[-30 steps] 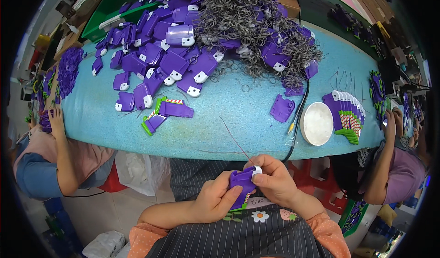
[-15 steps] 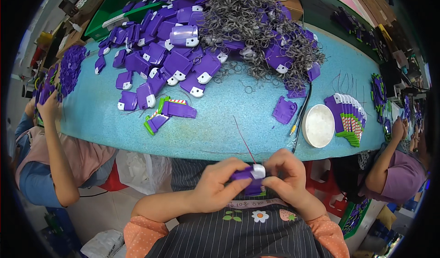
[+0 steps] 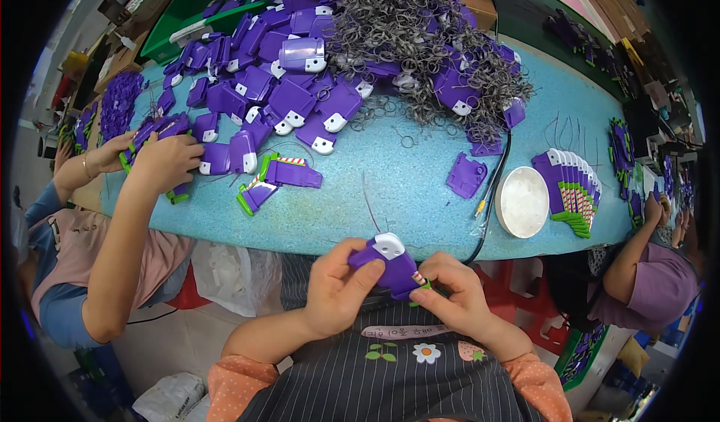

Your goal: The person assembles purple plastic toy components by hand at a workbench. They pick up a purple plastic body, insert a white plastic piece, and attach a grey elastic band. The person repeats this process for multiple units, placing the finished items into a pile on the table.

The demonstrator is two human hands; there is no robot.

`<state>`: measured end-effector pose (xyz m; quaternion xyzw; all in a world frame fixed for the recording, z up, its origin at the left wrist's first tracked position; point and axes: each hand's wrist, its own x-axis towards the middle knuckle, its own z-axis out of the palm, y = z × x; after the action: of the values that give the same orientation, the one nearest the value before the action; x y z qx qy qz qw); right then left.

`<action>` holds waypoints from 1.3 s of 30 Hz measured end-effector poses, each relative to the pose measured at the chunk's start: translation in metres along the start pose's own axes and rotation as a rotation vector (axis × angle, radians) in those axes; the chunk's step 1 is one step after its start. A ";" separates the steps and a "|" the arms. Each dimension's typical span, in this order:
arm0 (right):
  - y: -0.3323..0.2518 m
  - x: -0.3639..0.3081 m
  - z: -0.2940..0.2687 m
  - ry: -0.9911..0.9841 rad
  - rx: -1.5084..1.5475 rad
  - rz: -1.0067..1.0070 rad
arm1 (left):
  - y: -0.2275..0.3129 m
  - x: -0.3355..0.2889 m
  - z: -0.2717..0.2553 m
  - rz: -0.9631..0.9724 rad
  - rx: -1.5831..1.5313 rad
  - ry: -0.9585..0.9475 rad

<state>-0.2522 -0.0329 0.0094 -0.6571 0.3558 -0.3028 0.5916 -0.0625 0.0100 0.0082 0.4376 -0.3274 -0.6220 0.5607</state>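
A purple plastic wing-shaped toy part [image 3: 390, 270] with a white end and a striped green tip is held between my hands, near the table's front edge. My left hand [image 3: 335, 287] pinches its left side, thumb on the purple face, close to the white end. At the lower right, my right hand [image 3: 454, 291] grips the striped green tip between thumb and fingers. A thin wire stands up from the white end. On the table just beyond lies a similar part with green and striped edging [image 3: 281, 176].
Loose purple parts [image 3: 292, 98] and tangled grey wire rings [image 3: 420, 40] are heaped at the back. To the right are a round white dish [image 3: 523, 202], a black cable [image 3: 491, 186] and fanned finished-looking parts [image 3: 571, 190]. Co-workers sit on both sides; the left one's hand [image 3: 166, 160] reaches onto the table.
The part in my hands has turned, showing its broad purple face and white end. My right hand has moved down to its tip. The left co-worker's hands have brought purple parts over the table.
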 end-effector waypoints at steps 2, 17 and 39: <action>0.001 0.003 -0.003 -0.027 -0.009 0.046 | -0.001 0.000 0.003 0.028 0.029 0.017; -0.019 -0.001 -0.098 0.857 -0.161 -0.243 | 0.041 0.099 -0.030 0.634 1.396 0.163; -0.025 0.001 -0.061 0.412 -0.400 0.060 | -0.011 0.018 -0.005 0.981 0.864 0.017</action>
<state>-0.2989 -0.0666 0.0413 -0.6745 0.5404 -0.3360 0.3745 -0.0626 -0.0061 -0.0068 0.4284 -0.7052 -0.1030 0.5555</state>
